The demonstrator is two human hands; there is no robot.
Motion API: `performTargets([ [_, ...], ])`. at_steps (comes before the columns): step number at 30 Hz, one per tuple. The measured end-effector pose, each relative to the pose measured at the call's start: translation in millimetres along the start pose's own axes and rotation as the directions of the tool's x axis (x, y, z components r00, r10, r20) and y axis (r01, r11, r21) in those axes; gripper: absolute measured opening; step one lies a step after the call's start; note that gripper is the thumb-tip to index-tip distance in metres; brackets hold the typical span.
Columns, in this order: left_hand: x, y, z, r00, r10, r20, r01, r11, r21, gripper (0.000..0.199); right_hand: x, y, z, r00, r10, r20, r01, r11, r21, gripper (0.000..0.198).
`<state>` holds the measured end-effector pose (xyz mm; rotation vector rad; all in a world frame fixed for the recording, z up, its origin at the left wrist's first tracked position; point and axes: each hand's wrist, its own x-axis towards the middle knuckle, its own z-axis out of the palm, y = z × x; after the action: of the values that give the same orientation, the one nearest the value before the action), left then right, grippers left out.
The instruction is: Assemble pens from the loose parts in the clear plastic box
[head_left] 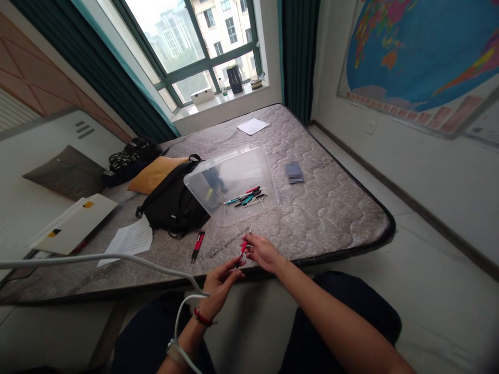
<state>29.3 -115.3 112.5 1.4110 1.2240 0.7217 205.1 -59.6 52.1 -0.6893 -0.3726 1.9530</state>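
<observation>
A red pen [244,249] with a dark lower end and a silvery upper end is held between both hands above the mattress's near edge. My left hand [220,284] pinches its lower end. Closed around its upper part are the fingers of my right hand [265,253]. To the left, red-and-black pens [198,246] lie side by side on the mattress. Beyond my hands a clear plastic box [270,179] sits with several loose pens [249,197] inside, red, teal and black among them.
The patterned mattress [335,218] bears a black backpack [175,202], a yellow cushion [156,174], a printed sheet [130,240], white paper [252,126] and a small blurred bluish item [293,172]. A pale cable [117,256] crosses the view at left, near my left wrist.
</observation>
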Motion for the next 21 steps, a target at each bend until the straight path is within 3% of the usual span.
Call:
performTargets([
  [5, -2.9, 5.6, -2.5, 0.994, 0.014, 0.107, -0.012, 1.000, -0.023, 0.048, 0.4, -1.0, 2.1, 0.999, -0.009, -0.032, 0.009, 1.000, 0.023, 0.032],
  [21, -3.7, -3.4, -4.4, 0.998, -0.014, 0.056, 0.018, 0.997, -0.074, 0.046, 0.4, 1.8, 4.2, 0.999, 0.017, -0.028, -0.016, 1.000, 0.015, 0.027],
])
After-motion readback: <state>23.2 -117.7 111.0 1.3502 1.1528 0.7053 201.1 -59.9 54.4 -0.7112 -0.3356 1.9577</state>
